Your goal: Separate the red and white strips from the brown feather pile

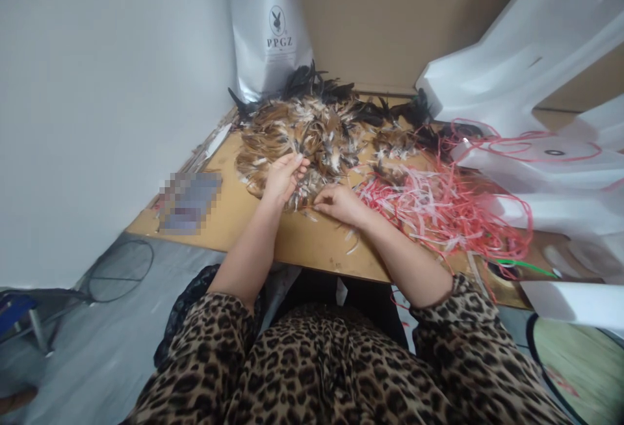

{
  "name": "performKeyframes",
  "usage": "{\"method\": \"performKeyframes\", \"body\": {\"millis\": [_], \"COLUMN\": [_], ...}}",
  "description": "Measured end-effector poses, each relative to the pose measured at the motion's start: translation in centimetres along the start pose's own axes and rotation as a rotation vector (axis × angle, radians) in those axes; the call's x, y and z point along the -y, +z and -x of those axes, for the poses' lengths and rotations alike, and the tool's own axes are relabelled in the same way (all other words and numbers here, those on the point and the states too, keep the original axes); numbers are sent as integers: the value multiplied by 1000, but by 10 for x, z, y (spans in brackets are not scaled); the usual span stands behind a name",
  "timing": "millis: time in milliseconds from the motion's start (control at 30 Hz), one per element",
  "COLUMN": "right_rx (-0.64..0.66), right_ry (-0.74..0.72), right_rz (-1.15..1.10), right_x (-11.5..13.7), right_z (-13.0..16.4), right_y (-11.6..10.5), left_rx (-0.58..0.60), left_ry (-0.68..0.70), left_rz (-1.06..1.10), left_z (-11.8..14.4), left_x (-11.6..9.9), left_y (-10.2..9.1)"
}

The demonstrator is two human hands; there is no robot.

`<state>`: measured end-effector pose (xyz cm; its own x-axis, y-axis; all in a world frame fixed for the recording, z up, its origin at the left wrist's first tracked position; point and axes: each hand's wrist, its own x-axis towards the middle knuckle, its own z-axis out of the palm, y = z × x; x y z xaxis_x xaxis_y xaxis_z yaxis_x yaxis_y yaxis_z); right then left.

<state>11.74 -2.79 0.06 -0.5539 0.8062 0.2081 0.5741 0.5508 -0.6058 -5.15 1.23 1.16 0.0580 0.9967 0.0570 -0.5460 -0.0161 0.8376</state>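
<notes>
A pile of brown, white and black feathers [273, 129] covers the middle of the wooden table [322, 243]. Over its near part, my left hand [284, 177] is closed, with thumb and forefinger pinched on what looks like a feather. My right hand [337, 204] rests low at the pile's near edge, its thumb and fingertips brought together. Whatever lies between those fingertips is too small to make out. Just to the right of this hand, a tangle of red and white plastic strips [429, 207] spreads over the table.
A silver-white printed bag [268, 41] stands behind the feathers. White sheeting [492, 67] hangs and folds at the right. A blurred flat item [190, 203] lies at the table's left. A green strip [529, 266] sits near the right edge. A round pale container [575, 360] is below right.
</notes>
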Motion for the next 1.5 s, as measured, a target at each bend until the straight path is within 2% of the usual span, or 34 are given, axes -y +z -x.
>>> {"method": "performKeyframes", "body": {"millis": [133, 233, 367, 533, 633, 733, 833, 933, 1033, 1200, 1500], "right_rx": [-4, -16, -51, 28, 78, 136, 178, 30, -126, -171, -185], "right_ry": [2, -10, -7, 134, 179, 205, 272, 331, 314, 297, 257], "right_rz": [228, 204, -83, -443, -496, -446, -322, -204, -141, -64, 468], "right_x": [6, 8, 9, 2, -9, -20, -29, -29, -20, -6, -9], "right_z": [-1, -2, 4, 27, 43, 52, 52, 43, 31, 4, -38], "right_y": [10, 4, -32, -90, -110, -118, -116, -107, -98, -78, -35], "left_rx": [-5, -22, -32, -21, -37, -36, -19, -15, -17, -7, -16], "left_ry": [0, 6, 6, 6, -13, -18, -13, -9, -15, -19, -42], "left_rz": [10, 37, 77, 99, 77, 68, 74, 78, 79, 88, 77], "left_z": [0, 0, -2, -3, -4, -4, -5, -5, -5, -3, -3], "left_x": [0, -1, -2, 0, 1, 3, 5, 6, 6, 4, 6], "left_y": [1, 0, -4, -5, -5, -5, -6, -5, -4, -1, -2]}}
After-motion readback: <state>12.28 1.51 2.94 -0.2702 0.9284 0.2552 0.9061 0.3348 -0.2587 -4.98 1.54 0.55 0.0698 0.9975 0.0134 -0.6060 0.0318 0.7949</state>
